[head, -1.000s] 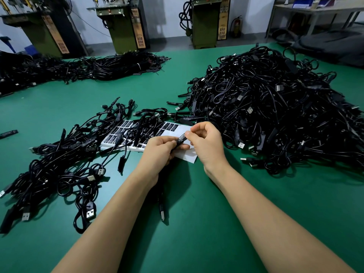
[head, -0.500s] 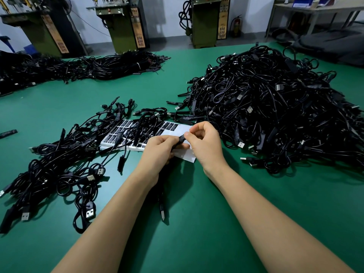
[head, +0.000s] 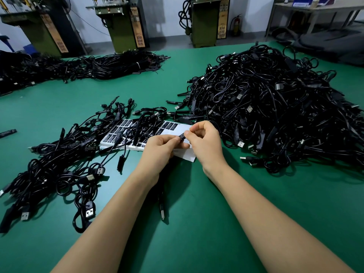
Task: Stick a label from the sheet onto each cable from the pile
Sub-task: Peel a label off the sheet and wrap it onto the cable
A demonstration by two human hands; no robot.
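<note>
My left hand (head: 160,149) grips a black cable (head: 162,205) whose USB end hangs down onto the green table below my wrist. My right hand (head: 204,141) pinches a small black label (head: 182,137) against the cable's inline piece, right between both thumbs. The white label sheet (head: 169,126) with rows of black labels lies just behind my hands, partly covered by cables. A big pile of black cables (head: 275,107) rises to the right. A flatter spread of cables (head: 57,166) lies to the left.
Another long heap of black cables (head: 82,66) stretches along the far left of the green table (head: 197,223). Green machines (head: 126,22) stand behind the table's far edge. A small black piece (head: 7,133) lies at the left edge.
Both hands stay almost in place over the sheet. My right fingers have shifted slightly on the label at the cable.
</note>
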